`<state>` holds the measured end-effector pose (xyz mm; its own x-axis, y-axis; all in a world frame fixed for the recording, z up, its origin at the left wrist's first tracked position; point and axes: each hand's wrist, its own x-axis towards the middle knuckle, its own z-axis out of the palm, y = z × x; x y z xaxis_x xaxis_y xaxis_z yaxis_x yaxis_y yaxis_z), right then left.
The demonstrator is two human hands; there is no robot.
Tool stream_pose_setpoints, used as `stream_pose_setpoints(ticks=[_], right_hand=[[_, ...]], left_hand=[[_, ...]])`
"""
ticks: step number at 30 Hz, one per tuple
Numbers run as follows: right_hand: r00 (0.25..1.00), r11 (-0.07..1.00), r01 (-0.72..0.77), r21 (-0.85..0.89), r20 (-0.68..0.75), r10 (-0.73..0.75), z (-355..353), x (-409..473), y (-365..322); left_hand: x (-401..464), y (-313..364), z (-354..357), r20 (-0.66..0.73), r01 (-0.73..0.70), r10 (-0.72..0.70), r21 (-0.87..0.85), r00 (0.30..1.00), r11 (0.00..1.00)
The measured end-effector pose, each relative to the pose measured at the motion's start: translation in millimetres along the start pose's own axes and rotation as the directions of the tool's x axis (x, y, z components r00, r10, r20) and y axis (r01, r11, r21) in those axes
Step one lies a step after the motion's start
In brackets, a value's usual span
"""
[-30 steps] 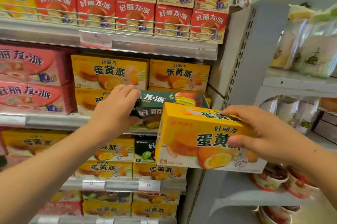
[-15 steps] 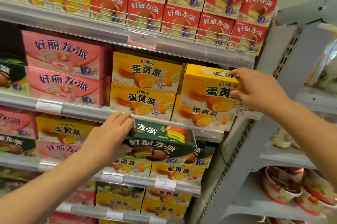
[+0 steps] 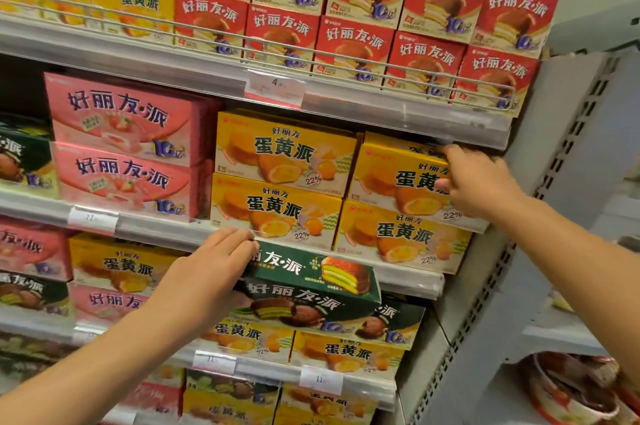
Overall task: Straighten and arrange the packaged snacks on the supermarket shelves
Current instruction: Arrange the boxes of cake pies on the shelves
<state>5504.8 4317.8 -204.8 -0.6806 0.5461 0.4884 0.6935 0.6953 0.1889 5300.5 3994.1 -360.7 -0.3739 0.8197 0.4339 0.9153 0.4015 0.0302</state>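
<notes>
My right hand (image 3: 479, 179) grips a yellow egg-yolk pie box (image 3: 391, 175) at its right end, fingers on the top edge and thumb on the front. The box lies on another yellow box (image 3: 398, 237) at the right of the middle shelf. My left hand (image 3: 207, 272) holds the left end of a dark green pie box (image 3: 311, 282), which hangs in front of the shelf edge (image 3: 408, 281) below. Two more yellow boxes (image 3: 280, 179) are stacked to the left.
Red pie boxes (image 3: 363, 16) fill the top shelf behind a wire rail (image 3: 311, 49). Pink boxes (image 3: 121, 147) are stacked left of the yellow ones. Lower shelves hold more yellow and green boxes (image 3: 346, 352). A grey perforated upright (image 3: 485, 303) borders the right side, with cup snacks (image 3: 575, 386) beyond.
My right hand has pushed the yellow box further back into the upper right slot of the middle shelf. My left hand keeps the green box at about the same spot.
</notes>
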Motion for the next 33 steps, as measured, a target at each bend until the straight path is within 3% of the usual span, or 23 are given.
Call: stream_pose_setpoints(ticks=[2,5,7,13,21,23,24,26,28,30,33], right_hand=[[0.997,1.000,-0.003,0.015,0.080,0.002,1,10,3],[0.968,0.984,-0.044,0.173,0.249,0.000,-2,25,5],[0.958,0.974,-0.057,0.220,0.288,-0.010,-1,34,7],[0.978,0.977,0.066,0.201,0.183,-0.104,12,42,13],[0.983,0.984,0.091,0.150,0.142,-0.113,12,34,12],[0.992,0.978,0.106,0.178,0.044,-0.116,13,24,8],[0.987,0.970,0.158,0.187,-0.071,-0.147,15,14,4],[0.911,0.918,0.339,0.207,-0.313,-0.266,24,-14,-11],[0.815,0.801,0.530,0.280,-0.431,-0.388,36,-45,-35],[0.780,0.676,0.625,0.390,-0.331,-0.531,50,-68,-66],[0.727,0.637,0.581,0.508,0.029,-0.686,65,-83,-111]], left_hand=[[2,2,3,0.000,0.003,-0.003,0.006,1.000,1.000],[7,3,8,-0.001,0.016,-0.016,0.027,1.000,1.000],[12,3,11,-0.019,0.025,-0.025,0.011,1.000,1.000],[23,6,22,-0.055,0.033,-0.036,-0.045,0.998,0.998],[36,16,31,-0.049,0.016,-0.019,-0.057,0.999,0.998],[36,20,31,-0.055,0.012,-0.015,-0.057,0.998,0.998],[35,21,31,-0.054,0.012,-0.015,-0.058,0.998,0.998],[33,23,30,-0.049,0.014,-0.017,-0.069,0.999,0.997],[30,22,28,-0.046,0.014,-0.018,-0.093,0.999,0.996],[26,20,25,-0.020,0.037,-0.039,-0.120,0.999,0.992],[10,8,19,-0.016,0.093,-0.096,-0.131,0.995,0.987]])
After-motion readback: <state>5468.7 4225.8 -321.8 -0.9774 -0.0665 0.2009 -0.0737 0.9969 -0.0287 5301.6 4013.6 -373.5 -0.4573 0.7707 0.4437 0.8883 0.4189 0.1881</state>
